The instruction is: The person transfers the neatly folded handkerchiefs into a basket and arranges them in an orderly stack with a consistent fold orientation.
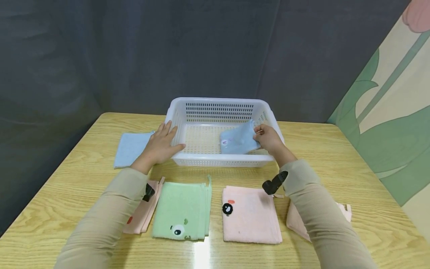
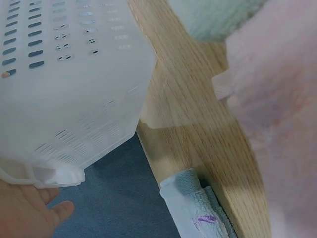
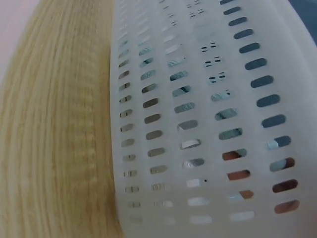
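Note:
A white slotted plastic basket [image 1: 221,157] stands toward the back of the table. My right hand [image 1: 270,141] reaches over its right end and pinches a folded light-blue towel [image 1: 239,138] by its edge; that towel lies inside at the right. My left hand [image 1: 161,145] rests at the basket's left rim with its fingers spread straight. In the left wrist view, the left hand [image 2: 29,210] shows at the basket's [image 2: 74,114] edge. Through the slots of the basket wall [image 3: 198,119], the right wrist view gives only glimpses of blue cloth and fingers.
Another light-blue towel [image 1: 131,149] lies left of the basket, partly behind my left hand. In front are a green towel [image 1: 181,209], a pink towel [image 1: 250,220], and two more pink towels [image 1: 142,216] partly under my forearms. A dark curtain [image 1: 215,48] hangs behind.

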Action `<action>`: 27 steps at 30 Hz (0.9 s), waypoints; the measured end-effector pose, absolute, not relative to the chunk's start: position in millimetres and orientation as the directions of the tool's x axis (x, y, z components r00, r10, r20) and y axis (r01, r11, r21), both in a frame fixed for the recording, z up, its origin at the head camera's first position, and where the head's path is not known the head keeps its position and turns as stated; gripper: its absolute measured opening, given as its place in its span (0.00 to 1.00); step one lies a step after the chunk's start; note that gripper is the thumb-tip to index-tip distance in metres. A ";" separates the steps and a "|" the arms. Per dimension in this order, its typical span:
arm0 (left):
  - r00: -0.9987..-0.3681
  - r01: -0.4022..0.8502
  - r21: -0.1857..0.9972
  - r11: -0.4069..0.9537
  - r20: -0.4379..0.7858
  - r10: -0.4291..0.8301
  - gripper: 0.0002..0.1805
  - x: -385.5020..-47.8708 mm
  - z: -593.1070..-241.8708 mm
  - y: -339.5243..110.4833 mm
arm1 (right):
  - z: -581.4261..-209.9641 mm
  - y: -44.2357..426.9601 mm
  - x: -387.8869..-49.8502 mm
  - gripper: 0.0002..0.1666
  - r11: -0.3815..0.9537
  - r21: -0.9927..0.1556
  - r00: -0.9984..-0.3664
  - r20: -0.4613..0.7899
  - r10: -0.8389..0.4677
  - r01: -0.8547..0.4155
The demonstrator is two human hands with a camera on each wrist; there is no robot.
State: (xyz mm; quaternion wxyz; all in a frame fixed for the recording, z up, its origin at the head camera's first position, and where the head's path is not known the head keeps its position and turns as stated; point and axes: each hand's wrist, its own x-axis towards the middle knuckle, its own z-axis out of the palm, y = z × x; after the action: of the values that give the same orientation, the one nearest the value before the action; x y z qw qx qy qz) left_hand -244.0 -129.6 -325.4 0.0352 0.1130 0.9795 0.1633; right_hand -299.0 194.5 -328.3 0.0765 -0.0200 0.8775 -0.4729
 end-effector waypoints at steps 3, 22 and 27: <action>-0.972 0.212 0.329 0.920 -0.029 0.234 0.40 -243.6 -325.1 -129.2 | -330.0 193.6 -300.3 0.14 0.642 -0.766 -0.992 -0.081 -0.100 -0.002; -0.972 0.214 0.325 0.921 -0.027 0.235 0.40 -244.1 -325.6 -128.5 | -326.1 186.1 -294.8 0.15 0.851 -0.525 -0.998 -0.051 -0.041 -0.008; -0.972 0.213 0.325 0.921 -0.024 0.233 0.40 -244.9 -325.3 -128.7 | -326.6 184.8 -294.6 0.09 0.875 -0.484 -0.997 -0.054 -0.050 -0.018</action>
State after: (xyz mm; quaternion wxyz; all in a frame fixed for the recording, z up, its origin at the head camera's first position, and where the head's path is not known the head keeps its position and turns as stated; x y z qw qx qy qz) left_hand -244.9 -128.7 -325.3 0.0313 0.1137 0.9796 0.1625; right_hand -294.6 184.8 -326.6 0.0324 -0.0175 0.9677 -0.2495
